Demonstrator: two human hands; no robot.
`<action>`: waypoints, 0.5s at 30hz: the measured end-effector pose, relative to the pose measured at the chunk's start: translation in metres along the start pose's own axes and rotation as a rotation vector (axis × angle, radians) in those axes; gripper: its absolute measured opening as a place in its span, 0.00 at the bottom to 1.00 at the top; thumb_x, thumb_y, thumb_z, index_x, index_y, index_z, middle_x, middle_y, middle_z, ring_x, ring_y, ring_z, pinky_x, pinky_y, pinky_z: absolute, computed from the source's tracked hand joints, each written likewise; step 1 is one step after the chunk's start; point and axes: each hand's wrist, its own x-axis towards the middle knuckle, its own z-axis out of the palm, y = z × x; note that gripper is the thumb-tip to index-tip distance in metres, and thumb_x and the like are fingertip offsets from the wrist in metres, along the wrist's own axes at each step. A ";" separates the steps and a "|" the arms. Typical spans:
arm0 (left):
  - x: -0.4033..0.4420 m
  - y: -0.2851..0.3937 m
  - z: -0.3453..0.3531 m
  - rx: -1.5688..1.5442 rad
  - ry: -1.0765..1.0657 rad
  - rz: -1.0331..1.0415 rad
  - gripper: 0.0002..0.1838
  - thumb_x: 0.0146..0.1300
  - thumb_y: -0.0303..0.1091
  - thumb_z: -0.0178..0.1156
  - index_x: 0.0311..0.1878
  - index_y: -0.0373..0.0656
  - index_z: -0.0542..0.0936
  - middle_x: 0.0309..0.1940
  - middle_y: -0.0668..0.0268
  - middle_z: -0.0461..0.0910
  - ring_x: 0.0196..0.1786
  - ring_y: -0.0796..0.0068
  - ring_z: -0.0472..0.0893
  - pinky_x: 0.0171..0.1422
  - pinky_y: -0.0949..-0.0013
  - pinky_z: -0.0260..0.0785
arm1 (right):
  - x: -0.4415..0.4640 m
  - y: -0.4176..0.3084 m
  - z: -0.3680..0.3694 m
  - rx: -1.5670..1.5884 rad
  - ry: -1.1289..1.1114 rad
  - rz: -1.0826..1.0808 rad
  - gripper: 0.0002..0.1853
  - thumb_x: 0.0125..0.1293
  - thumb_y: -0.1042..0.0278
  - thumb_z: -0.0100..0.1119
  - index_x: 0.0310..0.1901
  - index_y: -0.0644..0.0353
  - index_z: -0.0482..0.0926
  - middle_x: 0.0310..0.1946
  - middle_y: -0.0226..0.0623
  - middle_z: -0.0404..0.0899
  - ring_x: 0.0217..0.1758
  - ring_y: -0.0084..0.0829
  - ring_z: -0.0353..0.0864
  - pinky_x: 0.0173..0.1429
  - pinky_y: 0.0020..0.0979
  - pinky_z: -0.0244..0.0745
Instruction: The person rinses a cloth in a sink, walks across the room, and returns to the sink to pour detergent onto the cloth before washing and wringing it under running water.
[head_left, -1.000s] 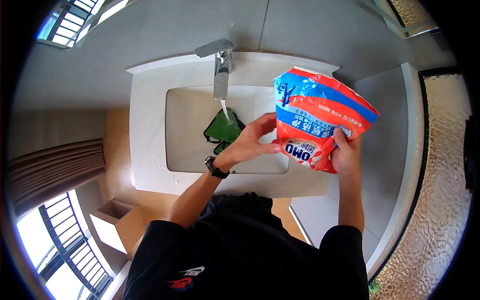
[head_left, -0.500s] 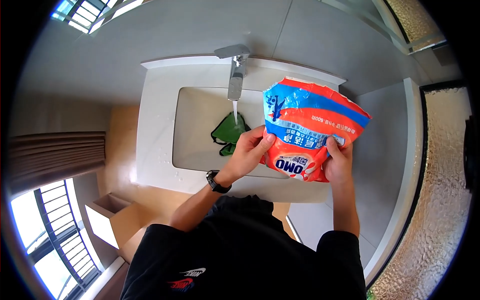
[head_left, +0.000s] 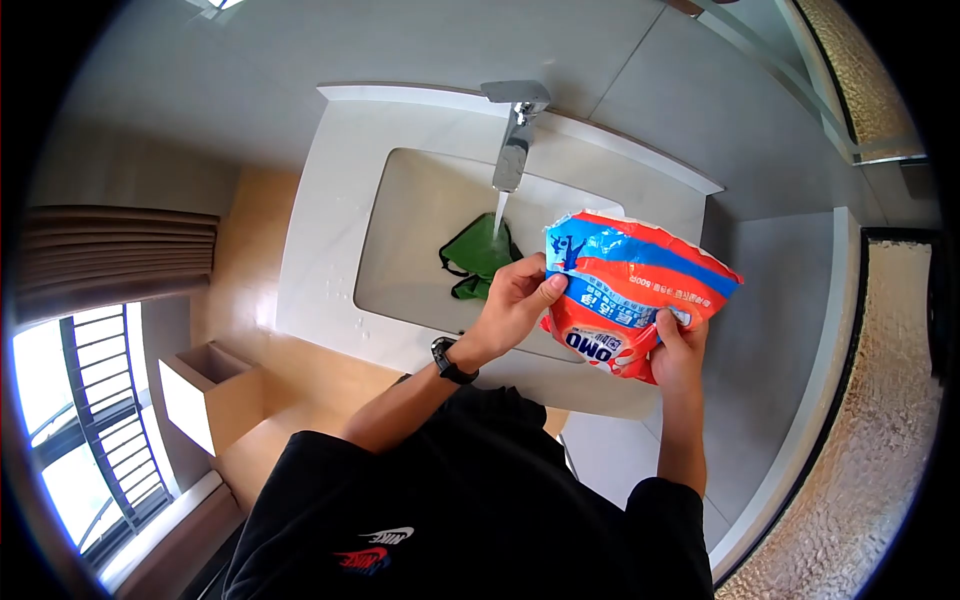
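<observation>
A red and blue OMO detergent bag point(head_left: 640, 290) is held between my two hands over the right front part of the sink. My left hand point(head_left: 518, 306), with a black watch on its wrist, pinches the bag's left edge. On the right side, my right hand point(head_left: 680, 350) grips the bag with the thumb on its front. The bag's torn top edge faces away from me; its contents are hidden. In the sink lies a green cloth item point(head_left: 480, 252) with black edging, and water falls on it from the faucet point(head_left: 513, 150).
The white sink basin point(head_left: 400, 220) sits in a pale countertop point(head_left: 325, 230) with water drops on its left side. Beyond it rises a grey wall point(head_left: 420, 50). An open wooden box point(head_left: 215, 395) stands at lower left, near a window point(head_left: 95, 420). Textured glass point(head_left: 850, 440) is on the right.
The view has turned and shifted, so sink and faucet appear further right. The bag has come lower, tipped more away from me, its printed face foreshortened. Both hands keep their grip.
</observation>
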 end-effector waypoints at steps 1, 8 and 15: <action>-0.001 -0.001 0.000 -0.019 -0.003 -0.023 0.10 0.69 0.34 0.52 0.42 0.35 0.74 0.36 0.68 0.79 0.39 0.84 0.74 0.46 0.76 0.69 | -0.001 0.002 -0.003 -0.025 -0.006 0.005 0.18 0.63 0.72 0.59 0.53 0.60 0.68 0.49 0.38 0.76 0.50 0.28 0.77 0.54 0.32 0.75; -0.006 -0.020 -0.014 -0.134 0.072 0.018 0.07 0.69 0.33 0.52 0.41 0.39 0.73 0.36 0.68 0.78 0.41 0.84 0.74 0.50 0.75 0.68 | -0.007 0.005 0.007 -0.183 0.033 0.066 0.14 0.63 0.70 0.60 0.47 0.65 0.74 0.44 0.38 0.80 0.45 0.24 0.79 0.48 0.28 0.76; -0.015 -0.047 -0.020 -0.424 0.259 -0.235 0.06 0.68 0.34 0.53 0.38 0.43 0.69 0.38 0.70 0.76 0.41 0.83 0.74 0.48 0.75 0.68 | -0.008 0.019 0.018 -0.376 0.080 0.253 0.12 0.63 0.67 0.61 0.43 0.66 0.75 0.39 0.37 0.81 0.39 0.23 0.81 0.42 0.24 0.77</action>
